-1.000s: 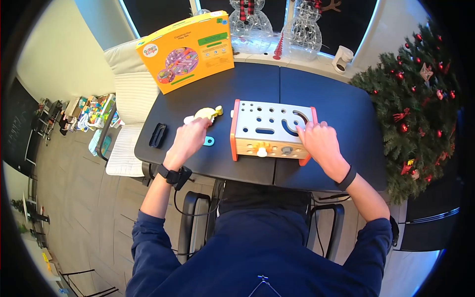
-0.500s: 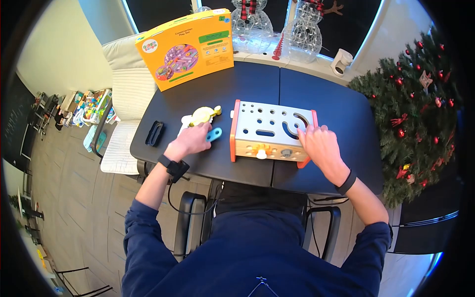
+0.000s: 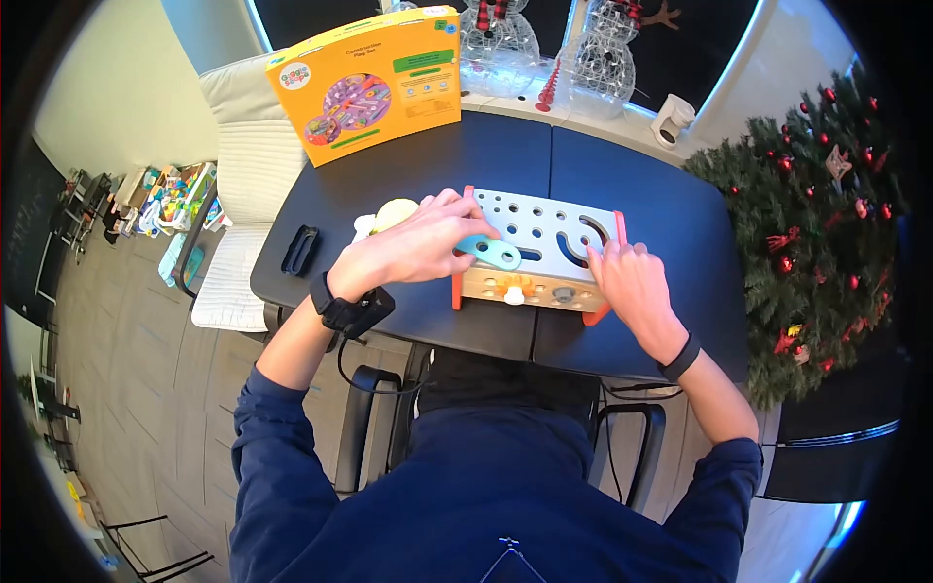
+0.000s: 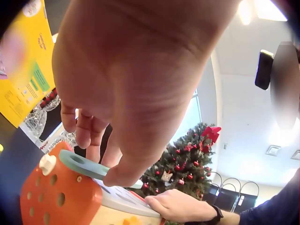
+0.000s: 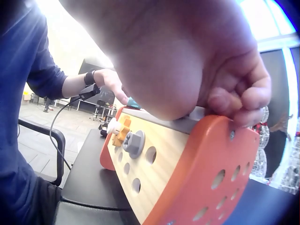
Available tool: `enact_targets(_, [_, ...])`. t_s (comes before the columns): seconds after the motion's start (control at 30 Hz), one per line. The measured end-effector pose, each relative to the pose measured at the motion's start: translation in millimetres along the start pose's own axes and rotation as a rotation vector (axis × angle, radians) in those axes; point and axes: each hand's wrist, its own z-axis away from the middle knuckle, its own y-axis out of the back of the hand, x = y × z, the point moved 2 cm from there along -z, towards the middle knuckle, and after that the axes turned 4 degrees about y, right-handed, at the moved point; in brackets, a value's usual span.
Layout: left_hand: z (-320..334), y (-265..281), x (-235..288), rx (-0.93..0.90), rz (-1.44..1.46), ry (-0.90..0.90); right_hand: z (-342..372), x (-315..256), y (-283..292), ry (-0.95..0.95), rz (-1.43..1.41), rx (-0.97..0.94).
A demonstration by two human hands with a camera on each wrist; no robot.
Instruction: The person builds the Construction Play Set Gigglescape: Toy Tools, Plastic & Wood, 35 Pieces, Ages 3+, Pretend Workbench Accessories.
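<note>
A toy workbench (image 3: 547,255) with a grey holed top, wooden front and orange ends stands on the table. My left hand (image 3: 418,238) pinches a teal strip with holes (image 3: 501,255) between thumb and fingers, over the left part of the top. In the left wrist view the teal strip (image 4: 84,164) lies close over the orange end panel. My right hand (image 3: 637,291) grips the right end, its fingers curled at the top of the orange panel (image 5: 201,164). A grey hex bolt (image 5: 134,144) and a yellow-orange gear (image 5: 123,132) sit on the front.
Beside the left hand lie a yellow toy piece (image 3: 397,214) and a white piece (image 3: 363,225), partly covered. A black holder-like object (image 3: 300,251) is further left. The yellow play set box (image 3: 389,78) stands at the back. A decorated tree (image 3: 816,223) borders the table's right.
My left hand has picked up the teal strip from the table beside the yellow piece and carried it right, over the workbench top. The right hand has stayed on the right end.
</note>
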Motion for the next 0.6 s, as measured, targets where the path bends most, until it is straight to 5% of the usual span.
enact_targets(0.2, [-4.2, -6.1, -7.5, -0.031, 0.068, -0.04, -1.3, -0.7, 3.3, -0.021, -0.004, -0.018])
enact_targets(0.4, [3.3, 13.8, -13.5, 0.195, 0.213, 0.039, 0.3, -0.4, -2.0, -0.023, -0.017, 0.0])
enact_targets(0.5, [12.3, 17.3, -62.5, 0.252, 0.181, 0.206, 0.5, -0.3, -0.1, -0.035, -0.016, -0.008])
enact_targets(0.6, [32.9, -13.1, -135.2, 0.063, -0.02, 0.483, 1.2, -1.5, -1.1, -0.034, -0.014, -0.002])
